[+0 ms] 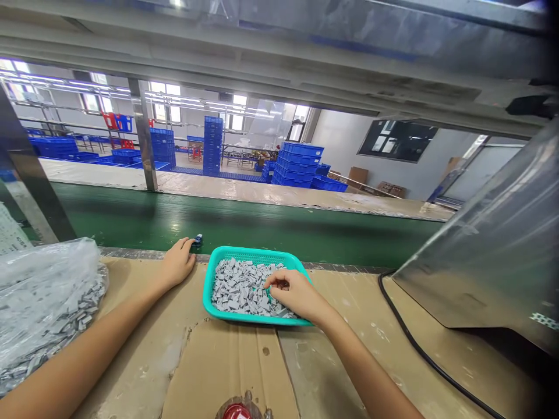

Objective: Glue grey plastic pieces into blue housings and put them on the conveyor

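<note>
At the near edge of the green conveyor belt (279, 230), my left hand (180, 263) has its fingertips closed on a small dark blue part with a white top (198, 238). A turquoise plastic basket (253, 318) sits in front of me, filled with small grey plastic pieces (240, 285). My right hand (297, 292) reaches over the basket's right side. Its thumb and forefinger are curled together in a pinch just above the grey pieces. Whatever lies between those fingertips is too small to make out.
A clear plastic bag (48, 302) of similar grey pieces lies on the left. Cardboard (227, 366) covers the bench, with a red round object (236, 411) at the near edge. A black cable (419, 349) and a metal panel (489, 256) stand right. Blue crates (299, 163) are stacked beyond.
</note>
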Demonstrator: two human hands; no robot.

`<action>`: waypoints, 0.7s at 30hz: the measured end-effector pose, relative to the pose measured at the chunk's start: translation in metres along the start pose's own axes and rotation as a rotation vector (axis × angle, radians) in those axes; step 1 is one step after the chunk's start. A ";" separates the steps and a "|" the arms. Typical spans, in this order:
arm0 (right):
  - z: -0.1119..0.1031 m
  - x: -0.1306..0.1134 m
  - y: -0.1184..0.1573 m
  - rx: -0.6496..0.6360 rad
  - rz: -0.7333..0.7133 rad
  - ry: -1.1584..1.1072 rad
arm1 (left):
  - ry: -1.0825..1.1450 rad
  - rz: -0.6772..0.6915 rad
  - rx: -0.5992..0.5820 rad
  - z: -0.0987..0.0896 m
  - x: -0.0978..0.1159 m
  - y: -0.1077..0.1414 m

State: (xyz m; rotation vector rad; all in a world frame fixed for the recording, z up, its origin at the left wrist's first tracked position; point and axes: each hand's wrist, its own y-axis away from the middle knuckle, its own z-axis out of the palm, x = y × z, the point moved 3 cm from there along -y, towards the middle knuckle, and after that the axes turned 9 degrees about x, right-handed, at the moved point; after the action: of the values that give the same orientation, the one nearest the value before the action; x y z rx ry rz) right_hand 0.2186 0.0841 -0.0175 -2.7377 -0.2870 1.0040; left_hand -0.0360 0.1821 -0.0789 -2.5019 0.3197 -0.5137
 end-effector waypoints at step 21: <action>0.003 -0.004 0.003 -0.076 -0.049 0.023 | -0.002 0.105 -0.039 0.000 0.004 -0.001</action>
State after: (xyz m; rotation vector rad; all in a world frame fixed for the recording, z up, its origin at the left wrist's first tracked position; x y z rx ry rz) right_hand 0.2144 0.0811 -0.0180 -2.7930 -0.3946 0.9680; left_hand -0.0325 0.1819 -0.0769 -2.5071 0.4612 -0.4672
